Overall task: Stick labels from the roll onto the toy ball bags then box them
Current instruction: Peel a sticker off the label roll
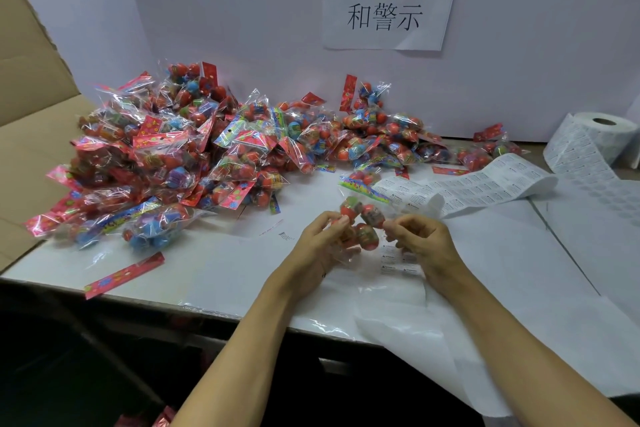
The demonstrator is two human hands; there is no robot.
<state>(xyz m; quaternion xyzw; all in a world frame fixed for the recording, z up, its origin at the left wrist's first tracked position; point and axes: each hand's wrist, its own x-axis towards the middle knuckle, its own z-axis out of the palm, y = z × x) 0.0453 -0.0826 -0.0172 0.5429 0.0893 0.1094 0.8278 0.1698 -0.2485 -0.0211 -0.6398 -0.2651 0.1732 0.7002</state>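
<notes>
A clear bag of red toy balls (362,218) is held just above the white table (214,270), a little right of centre. My left hand (320,243) grips its left side with curled fingers. My right hand (420,241) pinches the bag's right edge. A big heap of toy ball bags (180,156) covers the left and back of the table. The label roll (604,139) stands at the far right, and its strip of labels (485,184) runs leftward toward my hands. A few labels (394,258) lie under my right hand.
An open cardboard box (31,128) stands at the left edge. A loose red header card (124,276) lies near the front edge. Empty backing paper (433,357) hangs off the table in front. A white wall panel with a paper sign (388,0) closes off the back.
</notes>
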